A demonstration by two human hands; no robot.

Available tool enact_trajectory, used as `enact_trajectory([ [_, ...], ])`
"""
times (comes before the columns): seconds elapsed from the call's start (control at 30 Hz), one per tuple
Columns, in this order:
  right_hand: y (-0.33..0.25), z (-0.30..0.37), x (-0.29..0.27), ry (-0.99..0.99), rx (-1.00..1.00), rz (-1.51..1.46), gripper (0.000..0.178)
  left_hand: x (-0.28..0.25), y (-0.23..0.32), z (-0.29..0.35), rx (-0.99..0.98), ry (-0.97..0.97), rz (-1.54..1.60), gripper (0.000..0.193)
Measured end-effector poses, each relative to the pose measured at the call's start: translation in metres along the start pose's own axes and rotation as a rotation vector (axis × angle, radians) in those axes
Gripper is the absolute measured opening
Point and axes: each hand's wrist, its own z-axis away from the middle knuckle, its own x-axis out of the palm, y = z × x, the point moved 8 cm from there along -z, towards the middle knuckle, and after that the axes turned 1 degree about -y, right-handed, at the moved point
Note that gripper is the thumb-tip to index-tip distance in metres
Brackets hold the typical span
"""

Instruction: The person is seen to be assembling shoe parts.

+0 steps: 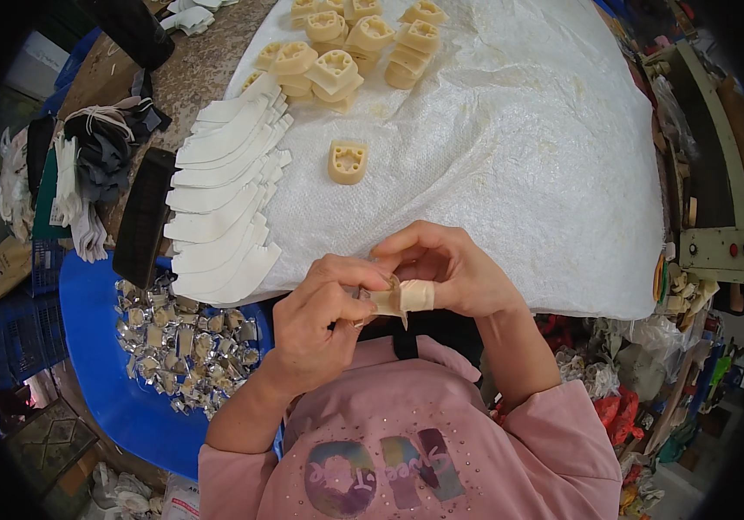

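Note:
Close to my body, at the near edge of the white woven sheet (511, 191), both hands meet around a small cream piece (383, 302). My left hand (324, 308) pinches it between thumb and fingers. From the other side my right hand (459, 269) grips it, its thumb wrapped in pale tape. A thin pointed bit hangs below the piece; my fingers hide most of its shape. Ahead of the hands stands a single cream heel-shaped block (348, 177) with holes in its top. White curved strips (220, 201) lie fanned in an overlapping row to the left.
Stacks of similar cream blocks (335, 71) stand at the far side of the sheet. At the lower left, a blue tub (94, 364) holds many silvery pieces (186, 347). A long dark object (145, 217) lies beside the strips. A metal box with buttons (715, 251) stands at right.

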Motion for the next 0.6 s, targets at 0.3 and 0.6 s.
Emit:
enact_trajectory([
  [0.3,0.01,-0.008,-0.006,0.108,0.06,0.246,0.034,0.005,-0.007,-0.002,-0.06,-0.042,-0.224,0.017],
  [0.6,-0.016,-0.006,-0.002,0.137,-0.4,0.386,0.022,-0.009,-0.037,0.01,-0.451,0.399,0.326,0.009],
])
